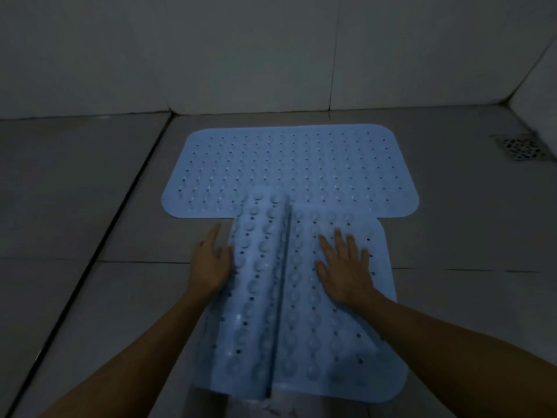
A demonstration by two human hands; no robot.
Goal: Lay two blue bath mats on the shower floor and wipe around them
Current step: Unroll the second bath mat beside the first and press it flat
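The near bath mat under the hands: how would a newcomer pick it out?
Start at the floor drain in the far right corner. Left of it one blue mat lies flat, crosswise. The near bath mat overlaps its front edge, lengthwise, its left side folded over, suction cups showing.

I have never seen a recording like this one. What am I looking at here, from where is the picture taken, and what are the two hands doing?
There is no machine here. A person wears a camera on the head, and it looks forward and down, so you see that person's own bare arms.

The place is a dim shower with a tiled floor and a drain at the far right.

One blue mat lies flat near the wall. A second mat lies nearer, its far end overlapping the first, with its left part folded over, suction cups facing up.

The left hand touches the edge of that folded part. The right hand lies flat and open on the mat. Neither hand grips anything.
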